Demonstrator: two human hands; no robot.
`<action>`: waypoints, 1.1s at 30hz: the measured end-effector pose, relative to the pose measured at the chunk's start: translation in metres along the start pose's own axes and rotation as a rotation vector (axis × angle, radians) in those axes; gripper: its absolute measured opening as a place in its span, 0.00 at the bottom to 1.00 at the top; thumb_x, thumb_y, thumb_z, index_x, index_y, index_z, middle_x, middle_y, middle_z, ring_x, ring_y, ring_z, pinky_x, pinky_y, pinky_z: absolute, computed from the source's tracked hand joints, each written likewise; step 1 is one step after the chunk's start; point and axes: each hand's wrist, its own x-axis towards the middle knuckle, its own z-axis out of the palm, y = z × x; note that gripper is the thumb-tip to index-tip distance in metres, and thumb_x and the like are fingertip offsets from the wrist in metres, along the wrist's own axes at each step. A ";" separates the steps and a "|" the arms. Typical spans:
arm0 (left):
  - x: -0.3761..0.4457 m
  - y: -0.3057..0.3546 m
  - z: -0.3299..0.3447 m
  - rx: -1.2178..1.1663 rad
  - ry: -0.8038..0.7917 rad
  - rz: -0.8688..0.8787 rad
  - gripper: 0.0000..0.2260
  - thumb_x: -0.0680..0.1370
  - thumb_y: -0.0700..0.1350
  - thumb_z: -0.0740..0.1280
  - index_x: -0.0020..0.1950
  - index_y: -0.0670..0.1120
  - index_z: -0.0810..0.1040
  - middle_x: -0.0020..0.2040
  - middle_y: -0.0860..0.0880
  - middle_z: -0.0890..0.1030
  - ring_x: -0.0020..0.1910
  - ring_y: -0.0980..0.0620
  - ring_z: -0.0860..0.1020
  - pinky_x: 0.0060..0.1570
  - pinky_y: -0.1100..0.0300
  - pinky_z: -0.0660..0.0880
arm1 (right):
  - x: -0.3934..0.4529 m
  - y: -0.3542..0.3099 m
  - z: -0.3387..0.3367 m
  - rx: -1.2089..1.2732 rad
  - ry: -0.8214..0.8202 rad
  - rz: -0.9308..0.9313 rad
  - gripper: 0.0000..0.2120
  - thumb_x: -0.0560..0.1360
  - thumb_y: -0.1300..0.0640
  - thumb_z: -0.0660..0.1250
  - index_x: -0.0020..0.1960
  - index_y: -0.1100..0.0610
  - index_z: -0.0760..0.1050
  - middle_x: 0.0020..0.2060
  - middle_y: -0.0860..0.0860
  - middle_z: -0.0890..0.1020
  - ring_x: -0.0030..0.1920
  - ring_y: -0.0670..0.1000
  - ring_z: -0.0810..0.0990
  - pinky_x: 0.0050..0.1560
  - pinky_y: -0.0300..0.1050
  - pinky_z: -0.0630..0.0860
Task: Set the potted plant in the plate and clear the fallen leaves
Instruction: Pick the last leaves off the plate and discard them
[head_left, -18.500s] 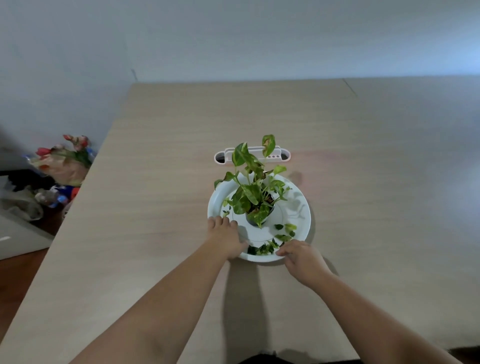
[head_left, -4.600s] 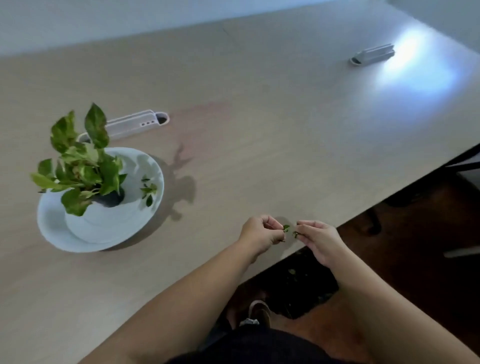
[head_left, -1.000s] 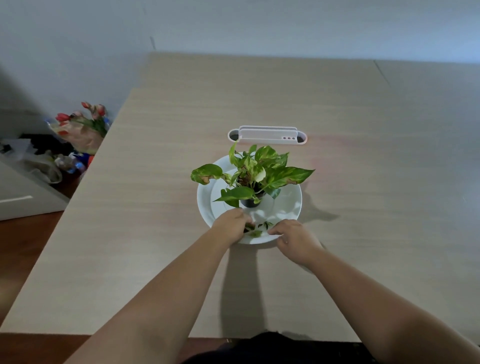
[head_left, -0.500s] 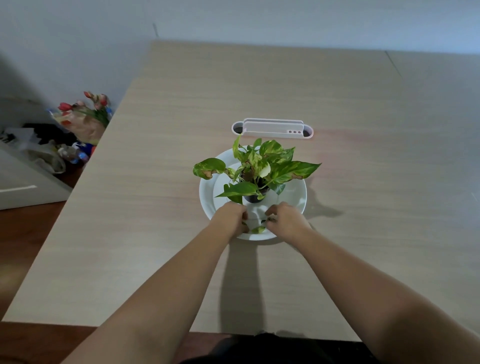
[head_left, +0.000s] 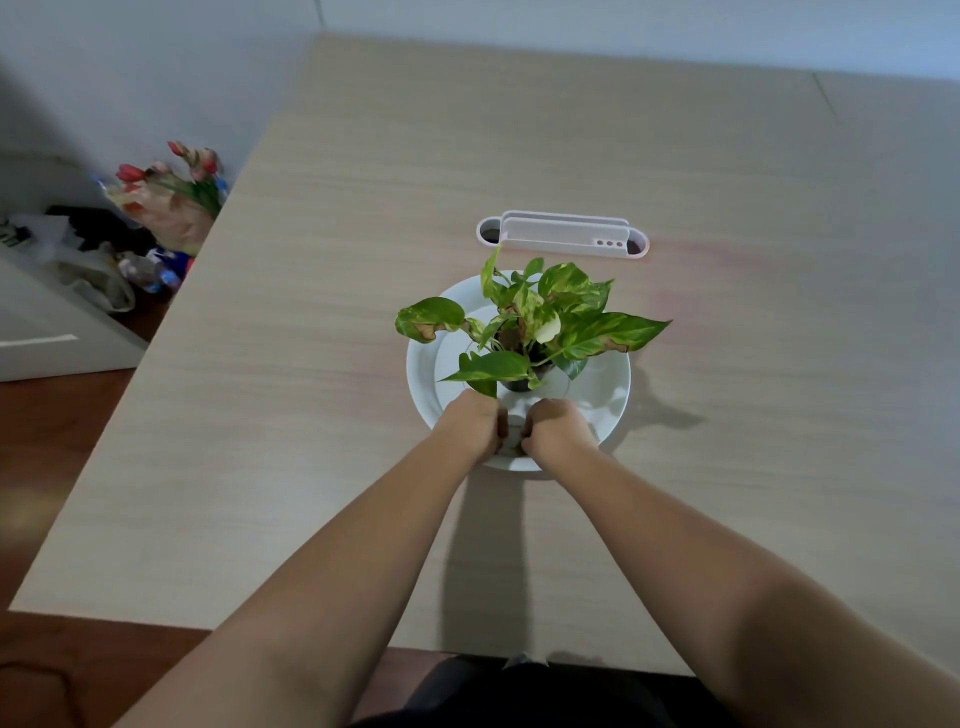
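Note:
A potted plant (head_left: 535, 332) with green and yellow leaves stands upright in the middle of a white plate (head_left: 610, 400) on the wooden table (head_left: 311, 415). My left hand (head_left: 470, 423) and my right hand (head_left: 556, 428) rest side by side on the near part of the plate, just in front of the pot. Both are curled into fists, knuckles almost touching, closed over the small fallen leaves. The leaves are hidden inside my fingers, and no loose leaf shows on the visible part of the plate.
A white oblong socket box (head_left: 563, 240) lies on the table just behind the plate. Off the table's left edge, a flower bouquet (head_left: 171, 197) and bags (head_left: 93, 275) sit on the floor. The table's near edge runs below my forearms.
My hands have drawn closer together on the plate's near side. The small leaf that lay between them half a second ago no longer shows. The plant and plate have stayed put.

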 end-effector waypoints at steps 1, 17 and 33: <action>0.000 -0.001 -0.001 0.002 0.001 0.000 0.08 0.72 0.39 0.67 0.47 0.45 0.85 0.50 0.44 0.83 0.52 0.44 0.80 0.46 0.59 0.74 | -0.001 -0.001 -0.001 -0.004 0.001 -0.004 0.11 0.76 0.61 0.61 0.53 0.59 0.81 0.48 0.53 0.81 0.54 0.56 0.80 0.42 0.43 0.72; -0.013 0.002 -0.013 -0.497 0.139 -0.047 0.07 0.65 0.37 0.71 0.31 0.49 0.78 0.34 0.51 0.79 0.37 0.54 0.76 0.46 0.60 0.74 | -0.011 0.055 -0.007 1.024 0.202 0.146 0.08 0.65 0.65 0.74 0.34 0.56 0.77 0.33 0.51 0.80 0.36 0.50 0.77 0.45 0.46 0.77; -0.061 0.160 0.086 -0.805 -0.219 0.113 0.10 0.66 0.38 0.77 0.32 0.50 0.80 0.30 0.48 0.77 0.29 0.54 0.75 0.36 0.60 0.73 | -0.140 0.173 0.056 1.862 0.449 0.429 0.12 0.71 0.75 0.65 0.35 0.61 0.72 0.32 0.56 0.74 0.32 0.51 0.73 0.29 0.33 0.76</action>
